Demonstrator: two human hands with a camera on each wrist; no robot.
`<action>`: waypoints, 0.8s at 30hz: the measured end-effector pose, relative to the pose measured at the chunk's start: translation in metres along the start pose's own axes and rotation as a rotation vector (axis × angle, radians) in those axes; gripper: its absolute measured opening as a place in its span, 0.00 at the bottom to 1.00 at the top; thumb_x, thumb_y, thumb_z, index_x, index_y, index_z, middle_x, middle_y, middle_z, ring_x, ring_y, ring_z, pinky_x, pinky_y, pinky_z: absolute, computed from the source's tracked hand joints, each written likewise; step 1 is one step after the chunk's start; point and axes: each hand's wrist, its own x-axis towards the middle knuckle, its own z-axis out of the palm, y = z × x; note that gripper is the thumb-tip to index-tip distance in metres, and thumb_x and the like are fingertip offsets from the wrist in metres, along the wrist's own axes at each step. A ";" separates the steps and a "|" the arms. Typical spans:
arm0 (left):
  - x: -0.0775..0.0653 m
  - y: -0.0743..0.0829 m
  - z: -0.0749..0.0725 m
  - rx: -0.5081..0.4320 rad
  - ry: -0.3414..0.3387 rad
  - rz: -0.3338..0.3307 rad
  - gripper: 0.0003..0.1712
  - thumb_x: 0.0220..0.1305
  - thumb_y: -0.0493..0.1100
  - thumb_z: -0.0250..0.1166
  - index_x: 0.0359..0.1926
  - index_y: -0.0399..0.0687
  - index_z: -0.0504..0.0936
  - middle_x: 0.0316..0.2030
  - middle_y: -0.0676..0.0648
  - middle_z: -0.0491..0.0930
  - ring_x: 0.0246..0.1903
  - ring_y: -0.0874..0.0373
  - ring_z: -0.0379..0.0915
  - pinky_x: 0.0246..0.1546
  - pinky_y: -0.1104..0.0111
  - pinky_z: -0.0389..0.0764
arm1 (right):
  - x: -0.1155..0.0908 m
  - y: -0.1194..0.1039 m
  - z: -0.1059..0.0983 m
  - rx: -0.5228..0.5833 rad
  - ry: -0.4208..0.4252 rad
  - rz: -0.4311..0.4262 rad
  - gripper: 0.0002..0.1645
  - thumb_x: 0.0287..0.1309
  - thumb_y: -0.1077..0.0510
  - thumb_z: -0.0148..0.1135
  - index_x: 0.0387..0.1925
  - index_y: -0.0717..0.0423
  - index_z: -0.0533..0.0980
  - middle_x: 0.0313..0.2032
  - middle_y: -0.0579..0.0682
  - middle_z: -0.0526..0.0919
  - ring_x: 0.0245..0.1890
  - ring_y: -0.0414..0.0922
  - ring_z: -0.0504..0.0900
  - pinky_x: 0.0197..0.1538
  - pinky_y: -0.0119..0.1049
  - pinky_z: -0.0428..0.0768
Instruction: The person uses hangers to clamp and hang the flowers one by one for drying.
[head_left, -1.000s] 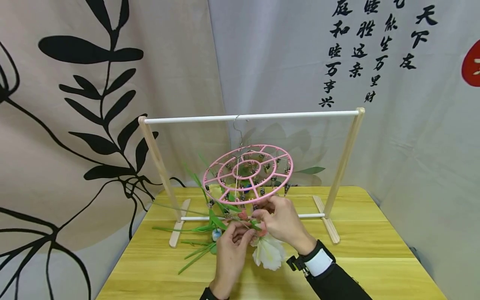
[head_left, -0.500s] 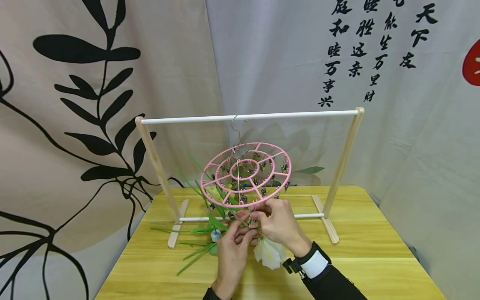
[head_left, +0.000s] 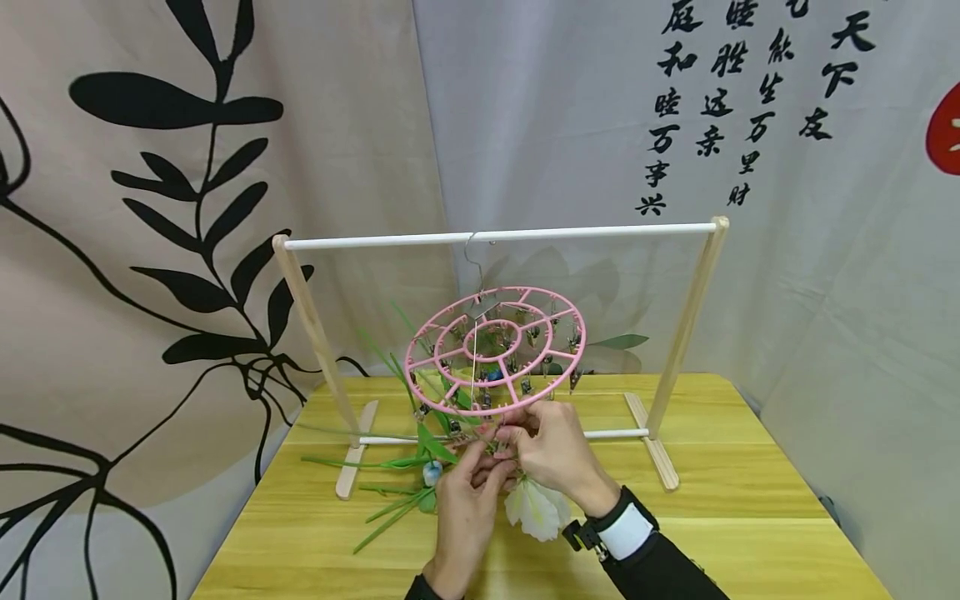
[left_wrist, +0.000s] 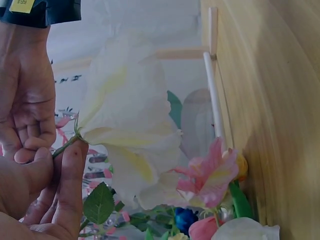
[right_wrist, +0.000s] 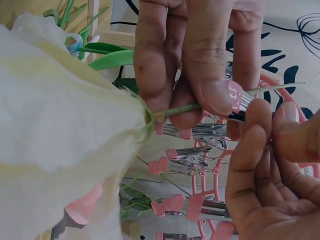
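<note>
Head view, left hand (head_left: 467, 504): pinches stem (right_wrist: 182, 108) of white flower (head_left: 538, 508)
Right hand (head_left: 561, 450): pinches pink-tipped clip (right_wrist: 240, 98)
Stand (head_left: 517, 235): near counter's (head_left: 675, 550) far edge

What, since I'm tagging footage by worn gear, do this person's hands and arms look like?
The left hand and right hand are bare, without gloves. The right arm has a black sleeve; at the wrist are a white band edged in black, a small black device and a yellow label. On the left arm, the head view shows only a black cuff.
</note>
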 end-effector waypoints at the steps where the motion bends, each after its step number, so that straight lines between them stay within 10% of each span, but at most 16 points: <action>1: 0.000 0.000 0.000 0.000 -0.002 0.000 0.26 0.76 0.33 0.78 0.72 0.51 0.89 0.44 0.39 0.97 0.39 0.53 0.98 0.41 0.57 0.99 | 0.000 0.000 0.000 0.001 -0.002 -0.002 0.09 0.71 0.70 0.78 0.42 0.53 0.93 0.35 0.47 0.97 0.30 0.32 0.88 0.32 0.30 0.86; 24: 0.001 -0.003 -0.008 0.105 0.013 0.000 0.35 0.77 0.35 0.78 0.81 0.54 0.83 0.49 0.46 0.97 0.45 0.55 0.98 0.42 0.71 0.96 | -0.007 0.001 -0.001 -0.005 -0.061 -0.005 0.12 0.78 0.55 0.79 0.56 0.55 0.93 0.44 0.49 0.98 0.34 0.31 0.91 0.36 0.30 0.89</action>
